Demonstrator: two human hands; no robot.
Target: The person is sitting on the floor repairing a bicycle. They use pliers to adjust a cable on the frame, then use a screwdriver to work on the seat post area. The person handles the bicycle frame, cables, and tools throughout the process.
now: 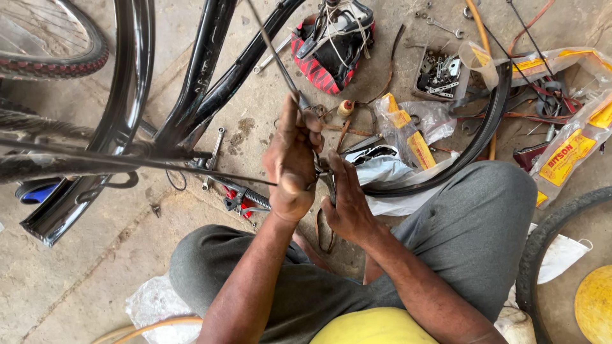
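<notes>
My left hand is closed around a thin metal rod or cable that runs up toward the black bicycle frame. Just to its right, my right hand pinches a small metal tool or part against the same spot; what it holds is mostly hidden by the fingers. Both hands meet over my knees, above the concrete floor. A thin dark cable stretches left from the hands across the frame.
A black mudguard and tyre stand at the left. Spanners, a red-and-black bag of tools, a tray of small metal parts, plastic packets, a black rim and another tyre lie around.
</notes>
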